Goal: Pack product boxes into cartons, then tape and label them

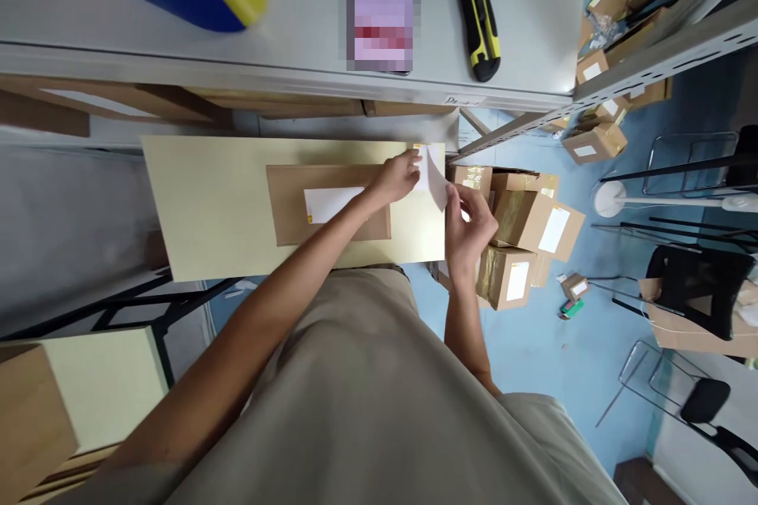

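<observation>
Two hands (470, 227), one utility knife (478, 14), one carton (328, 177) on the tabletop (207, 205)

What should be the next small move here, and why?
Probably the right hand should lift more of the sheet, the left hand steadying it: its right side curls up at the right hand, and the left touches its left edge.

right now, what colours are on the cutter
The cutter is yellow and black, in the head view.

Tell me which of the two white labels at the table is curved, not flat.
The label between the left hand and right hand, at the table's right end. The other label lies flat on the box.
</observation>
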Available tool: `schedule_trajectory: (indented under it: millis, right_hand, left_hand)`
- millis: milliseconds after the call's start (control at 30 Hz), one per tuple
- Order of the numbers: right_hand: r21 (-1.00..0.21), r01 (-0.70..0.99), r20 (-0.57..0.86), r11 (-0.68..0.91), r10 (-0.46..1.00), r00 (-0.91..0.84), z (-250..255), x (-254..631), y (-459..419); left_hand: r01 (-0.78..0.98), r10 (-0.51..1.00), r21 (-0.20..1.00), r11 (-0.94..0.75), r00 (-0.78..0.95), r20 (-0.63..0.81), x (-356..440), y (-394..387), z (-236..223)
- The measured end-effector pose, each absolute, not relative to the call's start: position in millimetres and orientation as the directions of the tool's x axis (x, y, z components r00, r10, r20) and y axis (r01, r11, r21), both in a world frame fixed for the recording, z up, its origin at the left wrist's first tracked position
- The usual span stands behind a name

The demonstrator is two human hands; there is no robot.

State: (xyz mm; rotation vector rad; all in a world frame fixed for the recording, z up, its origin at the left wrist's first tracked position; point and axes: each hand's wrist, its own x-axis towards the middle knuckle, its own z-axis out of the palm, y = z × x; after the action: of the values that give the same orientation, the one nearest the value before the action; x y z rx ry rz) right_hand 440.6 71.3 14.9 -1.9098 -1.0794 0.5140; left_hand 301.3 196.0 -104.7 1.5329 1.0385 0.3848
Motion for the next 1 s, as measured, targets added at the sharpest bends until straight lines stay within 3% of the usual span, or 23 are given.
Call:
schedule_trajectory:
  millis: [67,167,300,800,1000]
  right_hand:
    - [-0.915,0.297,-0.077,-0.275,0.839,0.539,30.5,430.9,52.4]
    - [-0.939,0.086,-0.247,-0.333,0.827,0.505,38.2,422.0,37.4]
    - [-0.925,0.017,-0.331,-0.380,0.825,0.459,34.5,403.7,30.5]
    - [-0.875,0.336,-0.267,-0.348,0.927,0.264,49.2,268.4,35.2]
    - [-0.657,0.732,-0.096,-0.181,0.983,0.156,43.4,183.7,20.6]
  left_hand:
    - [0.238,0.794,0.940,0.242,0.508,-0.333,261.0,171.1,-79.3]
    - [0.157,0.827,0.939,0.307,0.444,-0.344,193.0,132.5,-38.9]
    - [0.181,0.841,0.927,0.328,0.391,-0.374,120.6,92.4,-4.4]
    - [0.147,0.895,0.951,0.271,0.325,-0.306,-38.8,29.1,21.6]
    - [0.123,0.906,0.968,0.217,0.344,-0.247,-75.2,13.4,15.1]
